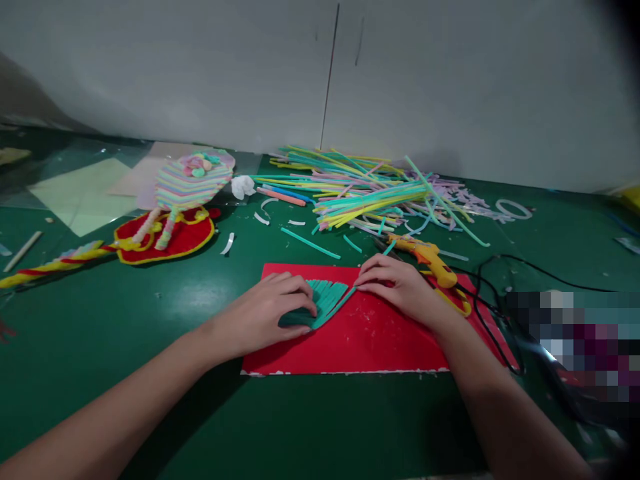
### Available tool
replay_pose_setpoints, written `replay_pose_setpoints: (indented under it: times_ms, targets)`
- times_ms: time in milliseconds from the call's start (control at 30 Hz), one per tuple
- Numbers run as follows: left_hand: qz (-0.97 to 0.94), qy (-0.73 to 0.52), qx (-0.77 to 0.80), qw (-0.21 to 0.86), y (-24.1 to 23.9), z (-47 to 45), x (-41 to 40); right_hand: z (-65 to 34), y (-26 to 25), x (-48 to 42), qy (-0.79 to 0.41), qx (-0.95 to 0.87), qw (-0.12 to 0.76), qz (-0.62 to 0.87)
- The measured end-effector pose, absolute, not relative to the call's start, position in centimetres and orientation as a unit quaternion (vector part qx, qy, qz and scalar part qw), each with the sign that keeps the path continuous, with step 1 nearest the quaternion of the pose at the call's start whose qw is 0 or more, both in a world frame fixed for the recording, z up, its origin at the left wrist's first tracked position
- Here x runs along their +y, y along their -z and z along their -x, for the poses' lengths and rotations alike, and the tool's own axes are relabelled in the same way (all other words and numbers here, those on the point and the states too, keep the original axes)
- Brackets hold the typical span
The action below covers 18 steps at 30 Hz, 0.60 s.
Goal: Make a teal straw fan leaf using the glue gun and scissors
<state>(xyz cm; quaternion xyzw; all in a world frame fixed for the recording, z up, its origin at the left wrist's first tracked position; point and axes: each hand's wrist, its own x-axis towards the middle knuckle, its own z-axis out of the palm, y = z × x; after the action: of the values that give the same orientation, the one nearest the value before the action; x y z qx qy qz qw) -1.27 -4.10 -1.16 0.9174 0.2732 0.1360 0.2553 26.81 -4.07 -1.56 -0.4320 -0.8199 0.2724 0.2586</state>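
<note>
A red sheet (380,340) lies flat on the green table (150,313) in front of me. On it sits a fan of teal straw pieces (327,297), spreading from a narrow base at the lower left. My left hand (270,310) rests on the fan's base, its fingers pressed down on the pieces. My right hand (395,283) lies at the fan's right edge, its fingertips pinched on the end of the outermost teal piece.
A yellow and orange glue gun (430,260) lies behind my right hand, its black cord (490,293) looping right. A heap of coloured straws (365,187) fills the back. A straw craft on red felt (170,227) sits at left. Cut scraps lie scattered.
</note>
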Motion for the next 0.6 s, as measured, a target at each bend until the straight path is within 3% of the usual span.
replay_pose_setpoints:
  times_ms: [600]
  targets:
    - [-0.919, -0.143, 0.261, 0.259, 1.72, 1.55, -3.93, -25.76, 1.66, -4.46, -0.225, -0.83, 0.269, 0.434]
